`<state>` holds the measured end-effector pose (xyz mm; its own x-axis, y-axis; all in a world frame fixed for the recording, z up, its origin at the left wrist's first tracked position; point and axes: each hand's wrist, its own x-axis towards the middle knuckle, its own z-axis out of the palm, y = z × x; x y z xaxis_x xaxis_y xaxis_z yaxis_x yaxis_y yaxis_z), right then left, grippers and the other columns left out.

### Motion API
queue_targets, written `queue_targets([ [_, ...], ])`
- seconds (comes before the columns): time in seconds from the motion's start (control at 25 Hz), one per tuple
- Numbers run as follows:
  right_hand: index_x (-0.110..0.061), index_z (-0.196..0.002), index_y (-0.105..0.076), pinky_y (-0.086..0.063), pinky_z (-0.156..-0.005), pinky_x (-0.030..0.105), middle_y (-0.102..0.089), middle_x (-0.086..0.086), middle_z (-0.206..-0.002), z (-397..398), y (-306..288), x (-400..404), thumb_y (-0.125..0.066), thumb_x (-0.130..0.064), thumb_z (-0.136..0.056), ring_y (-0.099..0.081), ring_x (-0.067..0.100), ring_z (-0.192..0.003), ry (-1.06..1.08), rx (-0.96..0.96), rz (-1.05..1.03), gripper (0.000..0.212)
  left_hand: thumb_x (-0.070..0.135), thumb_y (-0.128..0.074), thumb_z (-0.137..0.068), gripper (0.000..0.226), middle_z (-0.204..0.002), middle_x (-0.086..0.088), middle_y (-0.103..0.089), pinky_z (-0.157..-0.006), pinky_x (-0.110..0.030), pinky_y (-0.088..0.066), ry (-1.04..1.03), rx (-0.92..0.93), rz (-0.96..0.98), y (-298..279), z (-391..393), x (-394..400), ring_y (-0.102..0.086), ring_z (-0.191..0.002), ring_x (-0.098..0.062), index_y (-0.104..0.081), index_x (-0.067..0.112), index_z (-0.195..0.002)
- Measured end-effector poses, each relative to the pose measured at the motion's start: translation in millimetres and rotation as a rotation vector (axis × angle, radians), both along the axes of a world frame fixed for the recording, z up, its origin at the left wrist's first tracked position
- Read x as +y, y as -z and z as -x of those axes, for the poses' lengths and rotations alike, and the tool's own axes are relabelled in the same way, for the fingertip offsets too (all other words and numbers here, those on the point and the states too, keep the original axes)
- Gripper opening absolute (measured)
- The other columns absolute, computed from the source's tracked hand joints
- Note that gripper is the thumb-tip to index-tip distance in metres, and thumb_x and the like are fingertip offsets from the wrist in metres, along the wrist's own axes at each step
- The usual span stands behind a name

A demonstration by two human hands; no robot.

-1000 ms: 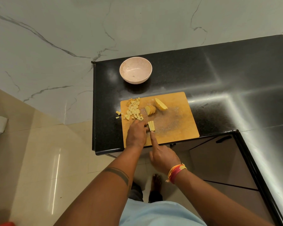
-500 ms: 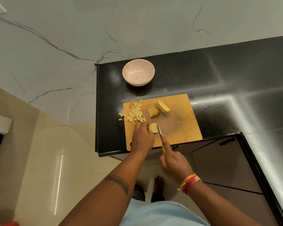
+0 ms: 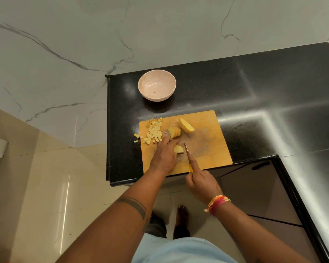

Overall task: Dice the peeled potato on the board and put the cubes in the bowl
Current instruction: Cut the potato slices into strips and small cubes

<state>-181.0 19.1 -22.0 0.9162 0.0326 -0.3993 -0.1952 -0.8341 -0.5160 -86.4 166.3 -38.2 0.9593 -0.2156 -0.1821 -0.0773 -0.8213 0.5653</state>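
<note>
A wooden cutting board [image 3: 213, 149] lies on the black counter. My left hand [image 3: 164, 155] holds a small stack of potato slices [image 3: 179, 149] flat on the board. My right hand [image 3: 201, 180] grips a yellow-handled knife [image 3: 187, 151], its blade just right of that stack. A pile of potato cubes [image 3: 153, 132] sits at the board's left edge, with a few cubes [image 3: 136, 136] off it on the counter. A fanned row of slices [image 3: 174, 132] and a potato wedge [image 3: 187, 125] lie behind. The pink bowl [image 3: 157, 85] stands beyond the board and holds nothing.
The black counter [image 3: 254, 95] runs right along a marble wall [image 3: 84, 44]; its left edge drops to the tiled floor [image 3: 36, 186]. A cabinet door with a dark handle [image 3: 259, 165] is below the counter's front edge. My feet stand on the floor.
The potato stack has been turned from standing sticks to a flat pile under my left hand. My right hand drew back and now holds the knife with its blade beside the stack.
</note>
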Motion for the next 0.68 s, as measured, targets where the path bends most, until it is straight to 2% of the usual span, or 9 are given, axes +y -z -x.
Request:
queue_targets([
  [0.16,-0.034,-0.162,0.005,-0.042,-0.048,0.040,-0.058,-0.001,-0.061,2.6,6.1,6.3,-0.042,-0.025,-0.098,-0.055,0.022,-0.051,-0.039,-0.007,-0.020,0.080,0.015,-0.068,-0.093,0.051,-0.131,0.004,-0.045,-0.110,-0.026,-0.034,-0.041,-0.035,0.028,7.0,5.1,2.1,-0.042,-0.125,-0.015,-0.056,0.018,-0.142],
  [0.44,-0.037,-0.161,0.006,-0.046,-0.050,0.041,-0.057,-0.002,-0.061,-1.1,4.8,2.8,-0.041,-0.027,-0.098,-0.055,0.021,-0.051,-0.023,-0.019,-0.011,0.079,0.016,-0.068,-0.093,0.047,-0.128,0.005,-0.048,-0.110,-0.031,-0.040,-0.028,-0.026,0.002,7.7,-0.7,3.3,-0.045,-0.121,-0.016,-0.060,0.018,-0.140],
  [0.68,-0.033,-0.162,0.006,-0.047,-0.051,0.040,-0.058,-0.001,-0.062,-11.3,0.7,16.1,-0.039,-0.029,-0.099,-0.055,0.020,-0.052,-0.071,-0.032,0.024,0.077,0.014,-0.065,-0.095,0.040,-0.129,0.003,-0.051,-0.106,-0.034,-0.044,-0.030,-0.052,-0.030,6.9,1.5,0.8,-0.047,-0.120,-0.020,-0.063,0.014,-0.135],
])
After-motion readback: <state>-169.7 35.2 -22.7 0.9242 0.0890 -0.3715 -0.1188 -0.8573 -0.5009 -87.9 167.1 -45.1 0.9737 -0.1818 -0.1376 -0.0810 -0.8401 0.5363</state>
